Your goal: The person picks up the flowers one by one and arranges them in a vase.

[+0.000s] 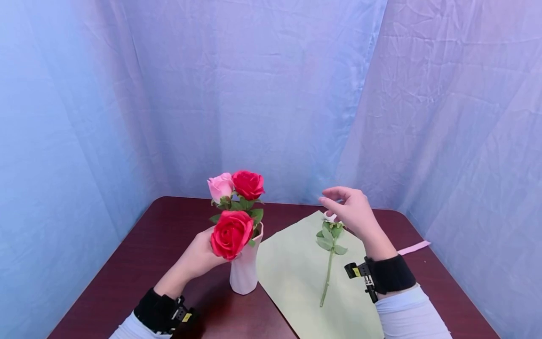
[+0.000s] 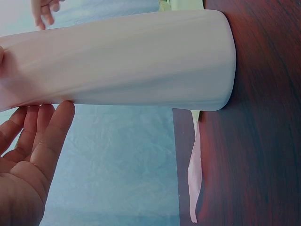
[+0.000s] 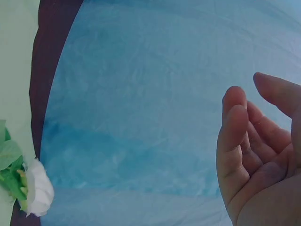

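Note:
A pale pinkish-white vase (image 1: 244, 275) stands upright on the table, with two red roses (image 1: 231, 234) and a pink rose (image 1: 221, 187) in it. My left hand (image 1: 198, 256) grips the upper part of the vase from the left; the front red rose hides part of that hand. In the left wrist view, the fingers (image 2: 57, 129) lie along one side of the vase. Above the head of a white rose (image 3: 38, 189), my right hand (image 1: 352, 213) hovers with loosely bent fingers and holds nothing. That rose's green stem (image 1: 327, 278) lies across a sheet of paper.
The light green paper (image 1: 288, 268) covers the right-middle of the dark red-brown table (image 1: 139, 254), beside the vase. A pink ribbon (image 1: 414, 247) lies to the right, partly behind the right forearm. Pale blue cloth (image 1: 254, 94) hangs behind and at both sides.

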Demonstrator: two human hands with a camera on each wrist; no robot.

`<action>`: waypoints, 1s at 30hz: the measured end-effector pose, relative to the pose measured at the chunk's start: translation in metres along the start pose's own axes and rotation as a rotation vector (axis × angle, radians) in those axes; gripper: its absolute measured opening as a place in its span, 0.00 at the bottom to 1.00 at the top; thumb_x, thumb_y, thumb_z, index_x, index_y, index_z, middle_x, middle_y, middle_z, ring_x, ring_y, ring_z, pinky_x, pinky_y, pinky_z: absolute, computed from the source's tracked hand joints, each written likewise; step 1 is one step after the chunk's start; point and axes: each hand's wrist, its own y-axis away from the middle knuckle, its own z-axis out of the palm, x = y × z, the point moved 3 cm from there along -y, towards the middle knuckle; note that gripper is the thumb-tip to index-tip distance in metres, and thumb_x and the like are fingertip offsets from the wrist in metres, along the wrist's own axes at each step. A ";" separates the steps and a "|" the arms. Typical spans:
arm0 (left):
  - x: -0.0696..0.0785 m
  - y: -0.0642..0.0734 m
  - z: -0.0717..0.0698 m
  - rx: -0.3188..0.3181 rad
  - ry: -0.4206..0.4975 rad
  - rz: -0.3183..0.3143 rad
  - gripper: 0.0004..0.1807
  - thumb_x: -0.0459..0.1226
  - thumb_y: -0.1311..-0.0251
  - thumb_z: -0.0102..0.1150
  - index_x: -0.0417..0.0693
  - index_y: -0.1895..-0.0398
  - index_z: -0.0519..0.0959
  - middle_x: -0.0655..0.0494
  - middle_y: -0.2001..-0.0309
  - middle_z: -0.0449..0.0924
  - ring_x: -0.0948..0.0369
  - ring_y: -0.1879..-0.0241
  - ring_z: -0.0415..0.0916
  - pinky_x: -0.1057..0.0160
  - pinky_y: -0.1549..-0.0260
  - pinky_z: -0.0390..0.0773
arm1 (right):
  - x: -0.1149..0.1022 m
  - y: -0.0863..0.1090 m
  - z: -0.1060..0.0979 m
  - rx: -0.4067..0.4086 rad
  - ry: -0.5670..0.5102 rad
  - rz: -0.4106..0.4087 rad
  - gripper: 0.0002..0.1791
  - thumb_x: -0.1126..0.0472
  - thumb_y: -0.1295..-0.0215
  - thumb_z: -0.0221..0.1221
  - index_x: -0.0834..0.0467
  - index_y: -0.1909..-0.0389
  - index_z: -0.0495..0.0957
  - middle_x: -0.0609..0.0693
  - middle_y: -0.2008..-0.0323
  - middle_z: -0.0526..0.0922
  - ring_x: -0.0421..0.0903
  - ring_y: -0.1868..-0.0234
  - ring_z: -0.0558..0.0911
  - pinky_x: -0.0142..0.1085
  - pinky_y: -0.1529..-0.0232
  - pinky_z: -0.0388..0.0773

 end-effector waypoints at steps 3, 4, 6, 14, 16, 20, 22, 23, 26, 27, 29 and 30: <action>0.000 0.000 0.000 0.003 -0.003 -0.003 0.36 0.40 0.52 0.81 0.55 0.37 0.75 0.56 0.45 0.80 0.51 0.46 0.78 0.57 0.60 0.85 | 0.012 0.000 -0.002 0.001 0.024 0.051 0.21 0.50 0.33 0.68 0.59 0.47 0.83 0.55 0.58 0.87 0.57 0.65 0.87 0.49 0.68 0.86; -0.001 0.000 0.000 0.005 -0.002 -0.009 0.36 0.40 0.52 0.81 0.56 0.37 0.75 0.56 0.45 0.80 0.51 0.46 0.78 0.57 0.60 0.85 | 0.017 0.000 -0.003 0.000 0.033 0.065 0.21 0.50 0.33 0.67 0.60 0.46 0.83 0.55 0.58 0.87 0.57 0.64 0.87 0.49 0.68 0.86; -0.001 0.000 0.000 0.007 0.003 -0.020 0.37 0.40 0.52 0.81 0.56 0.37 0.75 0.56 0.45 0.80 0.51 0.46 0.78 0.57 0.60 0.85 | 0.026 0.000 -0.004 0.004 0.043 0.101 0.21 0.50 0.33 0.67 0.61 0.47 0.83 0.55 0.59 0.88 0.57 0.64 0.87 0.49 0.68 0.86; -0.002 0.000 0.001 0.012 0.019 -0.081 0.37 0.40 0.52 0.81 0.53 0.37 0.75 0.53 0.45 0.80 0.48 0.46 0.77 0.58 0.60 0.85 | 0.063 0.001 -0.007 0.005 0.045 0.217 0.22 0.52 0.32 0.67 0.66 0.48 0.82 0.58 0.59 0.88 0.49 0.67 0.87 0.40 0.70 0.85; -0.002 0.000 0.001 0.013 0.022 -0.094 0.38 0.41 0.53 0.82 0.54 0.37 0.75 0.53 0.45 0.80 0.48 0.45 0.77 0.58 0.60 0.85 | 0.072 0.000 -0.008 0.014 0.041 0.241 0.22 0.52 0.32 0.66 0.66 0.48 0.82 0.58 0.59 0.88 0.51 0.66 0.87 0.40 0.70 0.85; -0.001 0.000 0.001 0.017 0.020 -0.101 0.38 0.41 0.54 0.82 0.54 0.37 0.75 0.54 0.45 0.80 0.49 0.45 0.77 0.58 0.61 0.85 | 0.089 0.001 -0.007 0.015 0.041 0.285 0.22 0.54 0.31 0.65 0.68 0.47 0.81 0.59 0.59 0.87 0.54 0.64 0.87 0.40 0.70 0.86; -0.001 0.000 0.001 0.019 0.016 -0.095 0.38 0.42 0.54 0.82 0.54 0.37 0.75 0.54 0.45 0.80 0.49 0.45 0.77 0.58 0.61 0.85 | 0.097 0.002 -0.007 0.017 0.038 0.310 0.22 0.54 0.31 0.65 0.68 0.46 0.80 0.60 0.58 0.87 0.53 0.64 0.88 0.40 0.70 0.86; -0.001 0.000 0.001 0.020 0.015 -0.090 0.38 0.42 0.54 0.82 0.54 0.37 0.75 0.54 0.45 0.80 0.49 0.45 0.77 0.58 0.61 0.85 | 0.100 0.002 -0.006 0.019 0.036 0.321 0.22 0.54 0.31 0.65 0.68 0.46 0.80 0.60 0.58 0.87 0.52 0.65 0.88 0.40 0.70 0.86; -0.002 0.000 0.001 0.021 0.011 -0.086 0.38 0.41 0.54 0.82 0.55 0.37 0.75 0.55 0.45 0.80 0.49 0.46 0.77 0.58 0.60 0.85 | 0.112 0.003 -0.005 0.026 0.028 0.345 0.22 0.56 0.32 0.65 0.70 0.47 0.80 0.60 0.59 0.87 0.49 0.68 0.88 0.40 0.70 0.86; -0.002 0.000 0.001 0.020 0.012 -0.085 0.38 0.41 0.54 0.82 0.56 0.37 0.75 0.56 0.46 0.80 0.49 0.46 0.77 0.58 0.60 0.85 | 0.115 0.003 -0.004 0.027 0.028 0.353 0.22 0.56 0.32 0.65 0.70 0.47 0.80 0.60 0.60 0.87 0.48 0.69 0.87 0.40 0.70 0.86; -0.002 0.000 0.001 0.021 0.012 -0.087 0.38 0.41 0.54 0.82 0.56 0.37 0.75 0.56 0.46 0.80 0.49 0.46 0.77 0.58 0.60 0.85 | 0.122 0.004 -0.002 0.026 0.022 0.370 0.21 0.58 0.32 0.65 0.71 0.48 0.80 0.62 0.60 0.87 0.47 0.70 0.87 0.41 0.71 0.86; -0.002 0.000 0.001 0.019 0.012 -0.087 0.38 0.41 0.54 0.82 0.55 0.37 0.75 0.55 0.46 0.80 0.49 0.46 0.77 0.58 0.60 0.85 | 0.125 0.004 -0.002 0.024 0.021 0.380 0.20 0.59 0.32 0.64 0.71 0.48 0.80 0.63 0.60 0.87 0.47 0.70 0.87 0.41 0.71 0.86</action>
